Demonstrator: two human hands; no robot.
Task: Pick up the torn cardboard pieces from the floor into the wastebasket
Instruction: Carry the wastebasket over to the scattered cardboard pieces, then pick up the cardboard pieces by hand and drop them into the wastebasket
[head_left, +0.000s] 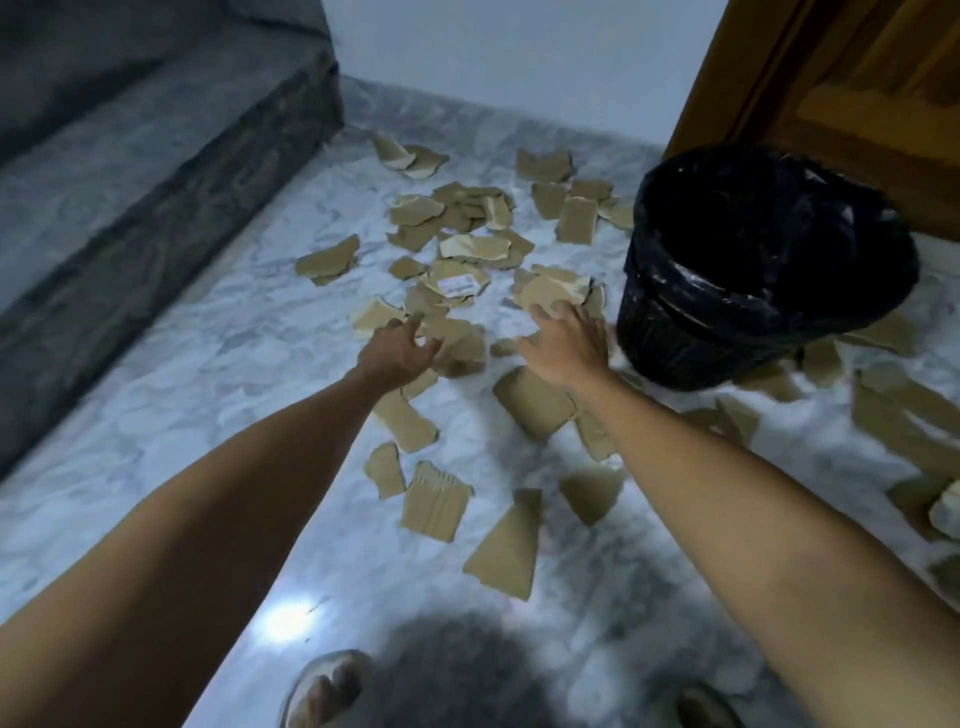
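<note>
Head view. I see the black-lined wastebasket (769, 260) upright by the wooden door (841, 93); its contents are too dark to tell. Torn cardboard pieces (467, 249) litter the marble floor (234, 364). Left hand (397, 351) and right hand (563, 345) reach over them, fingers spread, holding nothing.

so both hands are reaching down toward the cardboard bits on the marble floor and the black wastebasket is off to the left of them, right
Not quite. In the head view the black wastebasket stands to the right of the hands, beside the wooden door, not to the left. The rest holds: the left hand and right hand both reach toward the cardboard pieces scattered on the marble floor.
</note>
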